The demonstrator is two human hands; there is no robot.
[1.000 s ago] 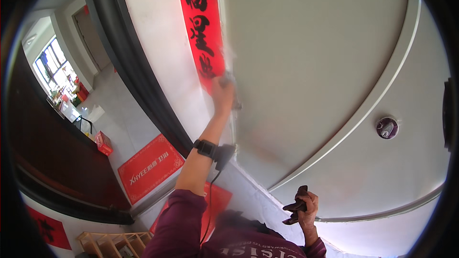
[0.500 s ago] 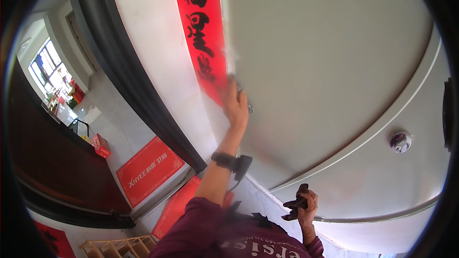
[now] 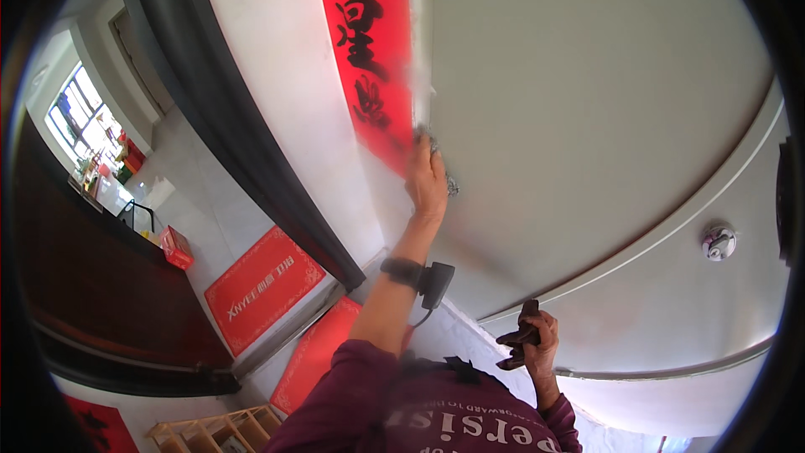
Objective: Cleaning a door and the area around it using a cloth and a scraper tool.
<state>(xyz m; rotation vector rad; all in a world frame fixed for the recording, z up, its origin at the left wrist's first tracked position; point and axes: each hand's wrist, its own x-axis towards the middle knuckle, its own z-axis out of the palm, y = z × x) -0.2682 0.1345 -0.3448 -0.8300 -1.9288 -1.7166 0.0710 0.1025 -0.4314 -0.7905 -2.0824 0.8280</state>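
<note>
My left hand reaches up to the long edge of a smooth grey panel, beside the lower end of a red paper banner with black brush writing. Its fingers close on a silvery, curly scouring pad, which shows on both sides of the hand. A black band with a small box is strapped round that wrist. Lower right, my right hand is closed round a crumpled dark brown cloth, held apart from the panel.
A round chrome lock sits on the grey surface at right. Red mats lie on the floor at a threshold. A dark door stands at left, a black frame beside the white wall. Lower left is a wooden rack.
The view has shifted slightly, so the banner appears higher and further right. Against the banner, my left hand with the scouring pad sits slightly lower along the edge. My right hand keeps its cloth.
</note>
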